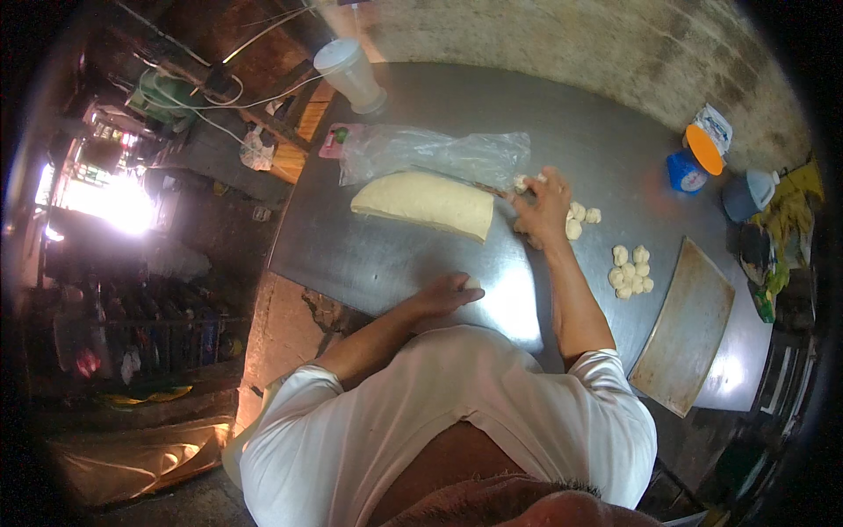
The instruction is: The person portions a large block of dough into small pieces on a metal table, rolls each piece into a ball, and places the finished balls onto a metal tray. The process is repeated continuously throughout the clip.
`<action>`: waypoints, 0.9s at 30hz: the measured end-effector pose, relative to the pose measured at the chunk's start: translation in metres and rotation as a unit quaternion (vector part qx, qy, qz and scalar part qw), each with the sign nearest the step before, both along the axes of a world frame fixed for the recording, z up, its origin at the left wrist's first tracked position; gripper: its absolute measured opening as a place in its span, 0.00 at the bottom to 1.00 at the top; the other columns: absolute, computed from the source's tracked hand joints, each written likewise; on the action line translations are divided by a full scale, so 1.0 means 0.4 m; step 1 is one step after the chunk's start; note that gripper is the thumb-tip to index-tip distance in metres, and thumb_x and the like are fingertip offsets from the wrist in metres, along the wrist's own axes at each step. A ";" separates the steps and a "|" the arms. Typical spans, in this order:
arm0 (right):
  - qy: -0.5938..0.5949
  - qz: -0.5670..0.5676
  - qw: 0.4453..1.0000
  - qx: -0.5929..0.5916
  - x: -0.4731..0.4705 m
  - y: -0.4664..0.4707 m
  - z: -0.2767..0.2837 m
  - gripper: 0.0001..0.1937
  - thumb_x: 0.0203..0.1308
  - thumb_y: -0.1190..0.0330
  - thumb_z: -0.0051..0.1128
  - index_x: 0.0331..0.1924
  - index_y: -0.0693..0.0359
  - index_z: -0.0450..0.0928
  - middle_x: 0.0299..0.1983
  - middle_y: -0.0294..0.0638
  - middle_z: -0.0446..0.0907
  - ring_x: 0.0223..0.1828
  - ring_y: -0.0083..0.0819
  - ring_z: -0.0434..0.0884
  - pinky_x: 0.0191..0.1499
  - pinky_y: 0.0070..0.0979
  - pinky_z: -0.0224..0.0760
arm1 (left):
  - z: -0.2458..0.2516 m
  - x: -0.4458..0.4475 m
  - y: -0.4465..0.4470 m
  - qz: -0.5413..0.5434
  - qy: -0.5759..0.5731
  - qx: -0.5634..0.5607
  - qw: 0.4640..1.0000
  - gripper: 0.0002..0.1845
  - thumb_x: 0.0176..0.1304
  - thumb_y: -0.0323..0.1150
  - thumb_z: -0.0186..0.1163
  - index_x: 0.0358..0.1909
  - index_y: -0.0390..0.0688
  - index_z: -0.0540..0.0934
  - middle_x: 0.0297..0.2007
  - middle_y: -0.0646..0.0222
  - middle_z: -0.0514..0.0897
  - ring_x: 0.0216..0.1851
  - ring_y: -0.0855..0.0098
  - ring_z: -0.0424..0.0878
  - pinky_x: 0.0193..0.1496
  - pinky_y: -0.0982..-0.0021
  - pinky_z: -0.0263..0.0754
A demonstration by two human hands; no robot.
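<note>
A long slab of pale dough lies on the metal tabletop, its cut end towards the right. My left hand is near the table's front edge, its fingers closed on a small piece of dough. Beyond the slab's right end, my right hand reaches over small dough pieces; whether it grips one cannot be told. A thin blade-like tool lies between the slab and my right hand. Several small dough balls sit just right of that hand, with another cluster farther right.
A clear plastic bag lies behind the slab. A lidded plastic container stands at the back left. At the right are a metal baking sheet, a blue scale with an orange pan and a plastic jug. A wall borders the back.
</note>
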State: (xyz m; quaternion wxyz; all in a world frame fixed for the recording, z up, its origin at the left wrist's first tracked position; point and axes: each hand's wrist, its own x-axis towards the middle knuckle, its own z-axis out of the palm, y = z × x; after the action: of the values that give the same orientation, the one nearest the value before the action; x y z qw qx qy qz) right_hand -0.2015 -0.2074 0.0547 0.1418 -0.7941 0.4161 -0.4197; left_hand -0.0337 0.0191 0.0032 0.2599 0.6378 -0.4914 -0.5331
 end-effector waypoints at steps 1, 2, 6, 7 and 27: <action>0.059 0.030 0.996 0.059 -0.012 0.027 -0.034 0.16 0.57 0.59 0.73 0.43 0.60 0.85 0.53 0.49 0.83 0.57 0.45 0.79 0.61 0.44 0.71 | -0.009 -0.005 -0.003 0.020 0.023 -0.019 0.999 0.22 0.74 0.51 0.61 0.40 0.39 0.83 0.31 0.64 0.84 0.34 0.68 0.80 0.43 0.63 0.75; 0.117 0.052 0.985 0.120 -0.028 0.042 -0.078 0.16 0.57 0.59 0.73 0.45 0.60 0.86 0.55 0.49 0.82 0.60 0.48 0.77 0.64 0.45 0.69 | -0.009 0.000 -0.013 0.009 -0.048 -0.024 0.999 0.21 0.73 0.50 0.61 0.44 0.39 0.83 0.34 0.61 0.86 0.36 0.64 0.82 0.44 0.62 0.76; 0.077 0.275 0.877 0.387 0.001 0.257 -0.315 0.12 0.69 0.61 0.64 0.51 0.56 0.84 0.43 0.44 0.88 0.47 0.41 0.88 0.52 0.38 0.80 | -0.058 0.026 0.030 -0.076 -0.225 -0.062 0.969 0.20 0.70 0.46 0.64 0.53 0.40 0.83 0.43 0.52 0.89 0.44 0.53 0.87 0.48 0.57 0.80; 0.112 0.300 0.893 0.317 -0.002 0.323 -0.307 0.14 0.68 0.59 0.65 0.52 0.56 0.84 0.45 0.45 0.88 0.47 0.39 0.88 0.53 0.39 0.79 | -0.059 0.023 0.033 -0.092 -0.238 -0.050 0.966 0.20 0.70 0.45 0.64 0.54 0.40 0.82 0.45 0.51 0.89 0.45 0.53 0.88 0.49 0.56 0.80; -0.065 -0.325 0.931 0.152 -0.453 0.128 -0.235 0.18 0.67 0.67 0.60 0.56 0.66 0.81 0.49 0.51 0.84 0.53 0.47 0.83 0.59 0.37 0.76 | -0.001 0.022 -0.133 0.155 -0.071 -0.109 0.979 0.13 0.73 0.34 0.64 0.53 0.38 0.86 0.39 0.70 0.86 0.40 0.77 0.81 0.48 0.73 0.77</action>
State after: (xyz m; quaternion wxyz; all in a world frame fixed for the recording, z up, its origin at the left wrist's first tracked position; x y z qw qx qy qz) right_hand -0.3827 -0.1563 -0.0395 0.1437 -0.5549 0.7003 -0.4254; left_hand -0.0248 -0.0340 0.0030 0.3717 0.7106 -0.4588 -0.3827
